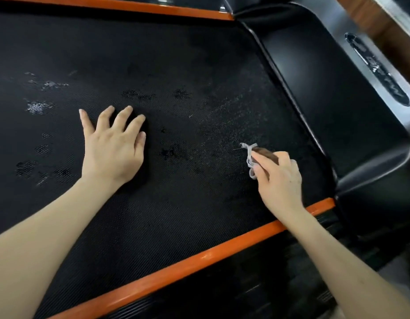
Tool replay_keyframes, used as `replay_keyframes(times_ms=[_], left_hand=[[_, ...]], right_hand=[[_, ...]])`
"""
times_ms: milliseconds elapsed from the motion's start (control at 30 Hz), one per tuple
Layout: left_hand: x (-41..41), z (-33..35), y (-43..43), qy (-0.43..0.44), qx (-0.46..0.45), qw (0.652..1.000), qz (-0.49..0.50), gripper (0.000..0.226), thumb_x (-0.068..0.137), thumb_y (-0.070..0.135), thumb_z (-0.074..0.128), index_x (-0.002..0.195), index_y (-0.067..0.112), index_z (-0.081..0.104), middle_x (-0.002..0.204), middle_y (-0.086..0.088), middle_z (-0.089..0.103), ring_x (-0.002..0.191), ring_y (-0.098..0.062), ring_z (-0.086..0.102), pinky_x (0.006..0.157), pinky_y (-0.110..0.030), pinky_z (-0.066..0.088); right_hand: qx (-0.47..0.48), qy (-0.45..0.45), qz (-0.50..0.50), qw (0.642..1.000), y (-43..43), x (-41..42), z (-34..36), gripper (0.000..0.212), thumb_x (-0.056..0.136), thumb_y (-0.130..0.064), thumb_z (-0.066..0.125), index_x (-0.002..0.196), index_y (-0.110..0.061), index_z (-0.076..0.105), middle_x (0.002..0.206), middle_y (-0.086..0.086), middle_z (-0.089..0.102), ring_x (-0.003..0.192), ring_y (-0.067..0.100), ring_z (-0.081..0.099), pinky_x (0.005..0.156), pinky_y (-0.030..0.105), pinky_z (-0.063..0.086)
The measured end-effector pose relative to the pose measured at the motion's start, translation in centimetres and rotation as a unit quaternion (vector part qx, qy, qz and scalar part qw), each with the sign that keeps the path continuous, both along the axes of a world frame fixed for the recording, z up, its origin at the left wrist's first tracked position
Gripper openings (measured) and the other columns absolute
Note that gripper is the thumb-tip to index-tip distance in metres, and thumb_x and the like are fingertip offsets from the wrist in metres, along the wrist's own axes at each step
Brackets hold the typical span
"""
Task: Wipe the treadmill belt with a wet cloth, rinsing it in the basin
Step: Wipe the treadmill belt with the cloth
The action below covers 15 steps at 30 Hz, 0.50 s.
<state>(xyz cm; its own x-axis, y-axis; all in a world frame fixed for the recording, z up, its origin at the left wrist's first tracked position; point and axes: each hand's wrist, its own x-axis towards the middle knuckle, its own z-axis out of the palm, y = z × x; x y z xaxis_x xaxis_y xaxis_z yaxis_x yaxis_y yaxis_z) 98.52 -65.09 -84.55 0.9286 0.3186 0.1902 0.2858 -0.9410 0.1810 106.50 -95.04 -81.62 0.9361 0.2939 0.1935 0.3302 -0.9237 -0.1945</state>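
The black textured treadmill belt (176, 65) fills most of the view, with wet patches and pale smears on its left part. My left hand (112, 146) rests flat on the belt, fingers spread. My right hand (280, 178) grips a small bunched brown cloth (266, 153) with a pale grey loop or strap hanging from it, held against the belt near the right end. Most of the cloth is hidden inside the hand. No basin is in view.
Orange side rails (199, 256) border the belt at the near and far edges. A glossy black motor cover (326, 88) sits to the right, with a silver trim strip (378, 67) beyond it. Ribbed black foot rail lies below the near orange rail.
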Motion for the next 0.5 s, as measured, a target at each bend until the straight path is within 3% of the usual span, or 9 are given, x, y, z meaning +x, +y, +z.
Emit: replay_keyframes(times_ms=[67, 200, 333, 400, 500], left_hand=[[0.1, 0.0, -0.1, -0.003, 0.000, 1.000, -0.001, 0.051, 0.096, 0.038, 0.028, 0.132, 0.012, 0.053, 0.140, -0.015, 0.048, 0.130, -0.043, 0.036, 0.107, -0.070, 0.008], [0.1, 0.0, 0.0, -0.002, 0.002, 1.000, -0.001, 0.051, 0.096, 0.038, 0.026, 0.132, 0.013, 0.052, 0.140, -0.014, 0.048, 0.130, -0.042, 0.036, 0.107, -0.071, 0.008], [-0.1, -0.2, 0.2, -0.010, 0.002, 1.000, -0.001, 0.050, 0.097, 0.037, 0.026, 0.133, 0.015, 0.052, 0.142, -0.013, 0.047, 0.132, -0.041, 0.035, 0.107, -0.071, 0.007], [-0.2, -0.2, 0.2, -0.011, 0.000, 1.000, -0.001, 0.050, 0.097, 0.037, 0.026, 0.134, 0.015, 0.051, 0.142, -0.013, 0.046, 0.132, -0.040, 0.034, 0.107, -0.071, 0.006], [-0.2, -0.1, 0.2, -0.010, 0.004, 1.000, -0.002, 0.047, 0.098, 0.035, 0.028, 0.134, 0.014, 0.050, 0.143, -0.014, 0.045, 0.133, -0.041, 0.033, 0.107, -0.071, 0.006]], right_hand=[[-0.007, -0.008, -0.011, 1.000, 1.8, -2.0, 0.0, 0.030, 0.086, -0.023, 0.054, 0.111, -0.026, 0.070, 0.101, 0.015, 0.055, 0.081, 0.039, 0.051, 0.072, 0.046, 0.043], [0.009, 0.039, 0.202, 0.979, 5.0, -8.2, 0.3, 0.036, 0.082, -0.032, 0.047, 0.112, -0.029, 0.067, 0.098, 0.009, 0.056, 0.075, 0.032, 0.052, 0.062, 0.041, 0.046], [0.001, 0.096, 0.287, 0.953, 3.1, -6.6, 1.1, 0.038, 0.085, -0.037, 0.046, 0.117, -0.031, 0.066, 0.103, 0.007, 0.057, 0.081, 0.030, 0.052, 0.065, 0.048, 0.048], [-0.001, 0.083, 0.270, 0.959, 2.2, -4.6, 0.9, 0.038, 0.086, -0.038, 0.047, 0.118, -0.029, 0.067, 0.103, 0.009, 0.056, 0.081, 0.031, 0.051, 0.069, 0.048, 0.049], [0.038, 0.077, 0.151, 0.985, 2.9, -3.6, 0.5, 0.034, 0.085, -0.032, 0.054, 0.115, -0.027, 0.069, 0.101, 0.010, 0.056, 0.081, 0.032, 0.051, 0.072, 0.049, 0.049]])
